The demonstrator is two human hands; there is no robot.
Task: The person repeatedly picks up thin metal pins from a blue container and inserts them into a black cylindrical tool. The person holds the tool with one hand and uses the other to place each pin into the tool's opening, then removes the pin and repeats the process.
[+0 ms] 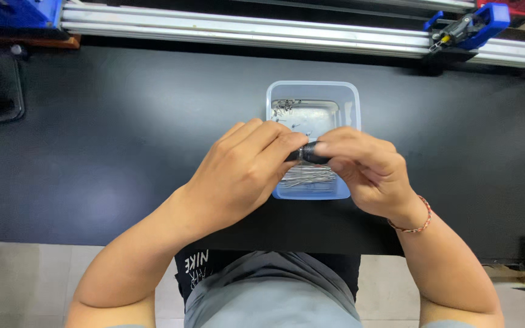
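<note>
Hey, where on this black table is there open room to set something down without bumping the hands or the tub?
The black tabletop is bare left of the clear plastic tub, up to the metal rail. Another bare patch lies right of the tub. It is crowded at the centre, where left hand and right hand grip a small dark part over the tub.

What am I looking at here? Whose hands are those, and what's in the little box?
The camera sits on a person's head and looks down, so you see their own two arms. The left hand and right hand meet over a black table, pinching a small dark piece between them. Under the hands is a clear plastic box with thin metal pins and some tiny metal bits inside. At the far edge runs a long metal rail with blue parts on it.
</note>
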